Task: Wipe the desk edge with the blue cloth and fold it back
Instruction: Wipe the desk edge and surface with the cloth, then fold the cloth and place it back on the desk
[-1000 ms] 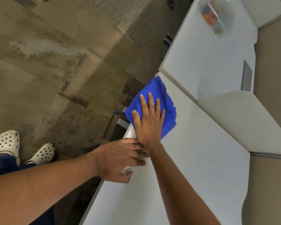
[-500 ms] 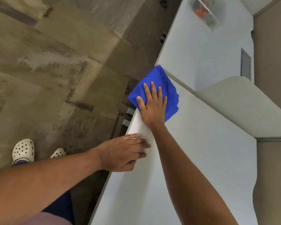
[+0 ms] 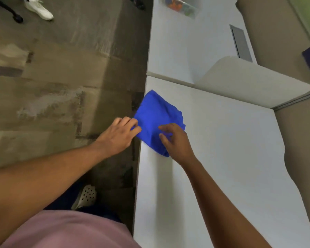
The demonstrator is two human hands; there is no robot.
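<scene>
The folding step seems in hand: left hand [image 3: 119, 136] pinches the blue cloth [image 3: 156, 119] corner at the bench [image 3: 222, 158] edge; right hand [image 3: 175, 140] fingers, loosely curled, press it. Next, bring the corner across.

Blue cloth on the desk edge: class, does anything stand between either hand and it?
Nothing visible does. The left hand already pinches the blue cloth at its left corner, and the right hand rests fingers on its near side.

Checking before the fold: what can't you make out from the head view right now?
- Underside of blue cloth: hidden by its own top layer.
- Left hand fingertips: tucked at the cloth's corner, grip unclear.
- Right hand: motion-blurred, contact uncertain.
- Container contents: blurred, cut off by the top edge.
</scene>
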